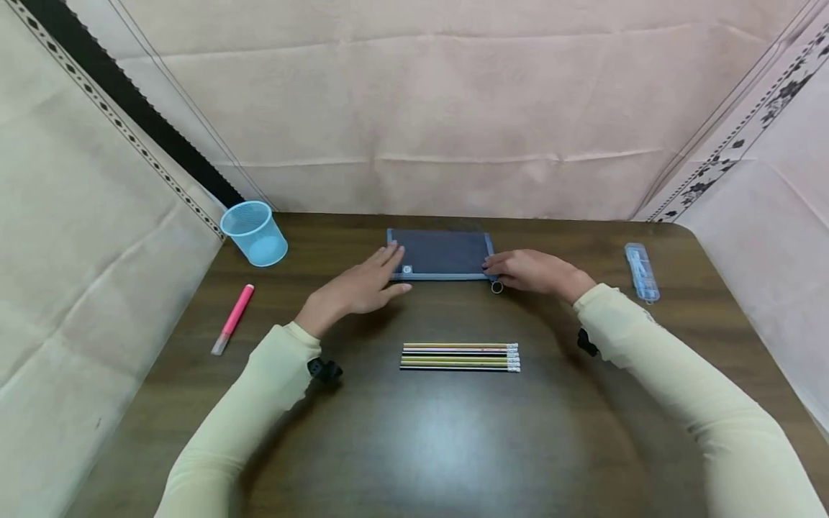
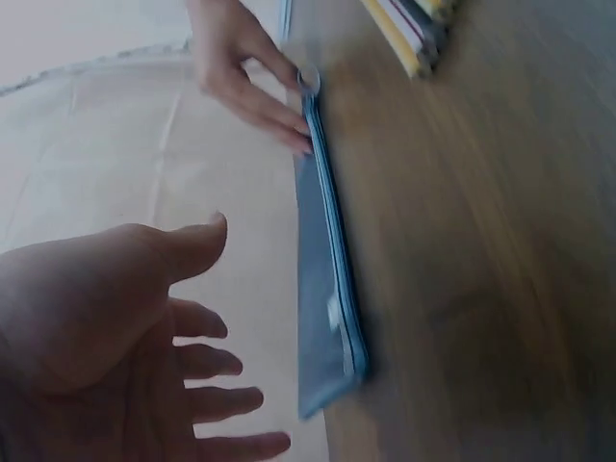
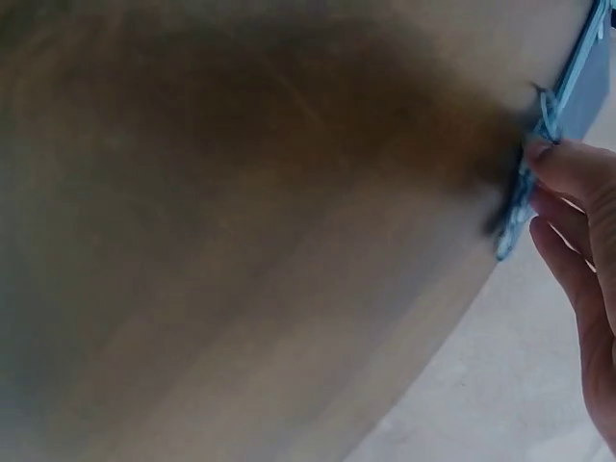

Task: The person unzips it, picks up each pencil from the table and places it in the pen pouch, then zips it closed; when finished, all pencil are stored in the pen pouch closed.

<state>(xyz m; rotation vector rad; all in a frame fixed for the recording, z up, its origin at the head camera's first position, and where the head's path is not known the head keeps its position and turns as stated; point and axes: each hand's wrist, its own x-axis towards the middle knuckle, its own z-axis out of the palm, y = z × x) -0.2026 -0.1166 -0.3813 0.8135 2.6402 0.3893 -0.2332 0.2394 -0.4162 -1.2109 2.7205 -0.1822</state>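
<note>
A dark blue zip pouch [image 1: 443, 252] with a lighter blue border lies flat near the table's far edge. Its zip edge faces the near side, and a metal ring [image 1: 496, 287] sits at the right corner. My right hand [image 1: 534, 273] pinches that corner between thumb and fingers, as the right wrist view also shows. Over the pouch's left edge is my left hand [image 1: 365, 284], fingers straight and spread; whether it touches is unclear. In the left wrist view the left palm [image 2: 87, 327] holds nothing. Several pencils [image 1: 460, 357] lie in a row nearer me.
A light blue mesh cup [image 1: 255, 234] stands at the far left. A pink marker [image 1: 233, 319] lies below it near the left edge. On the right side is a clear blue slim case [image 1: 642, 272]. White cloth [image 1: 421, 108] hangs behind the table.
</note>
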